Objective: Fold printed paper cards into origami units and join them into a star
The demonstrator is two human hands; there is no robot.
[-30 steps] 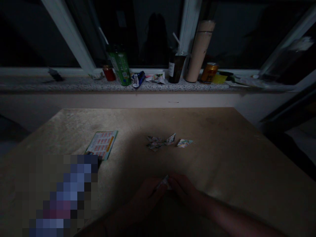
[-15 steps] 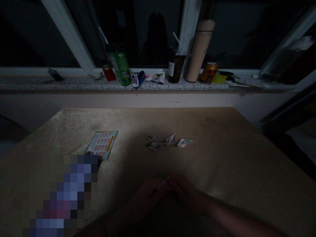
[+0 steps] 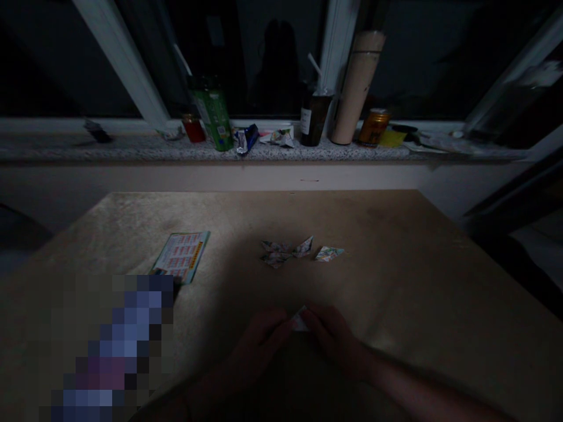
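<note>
Between my two hands is a small piece of folded paper (image 3: 301, 322), pale and partly covered by the fingers. My left hand (image 3: 269, 335) grips its left side, thumb stretched toward the paper. On the right side my right hand (image 3: 331, 333) pinches it, fingers bent over the upper edge. Both hands are low over the table and in deep shadow. Beyond them lie several folded patterned paper pieces: a cluster (image 3: 275, 256) at the left, a pointed one (image 3: 303, 247) beside it, and a separate diamond-shaped one (image 3: 329, 253) to the right.
A printed booklet (image 3: 181, 258) lies on the tabletop (image 3: 396, 246) at left, near a pixelated area. Along the windowsill (image 3: 272, 153) stand a green can (image 3: 215, 117), a dark cup with a straw (image 3: 313, 120), a tall pink flask (image 3: 357, 88) and an orange can (image 3: 373, 127).
Both hands have shifted slightly on the paper, and more of it now shows between the fingertips. The paper pieces on the table have stayed where they were.
</note>
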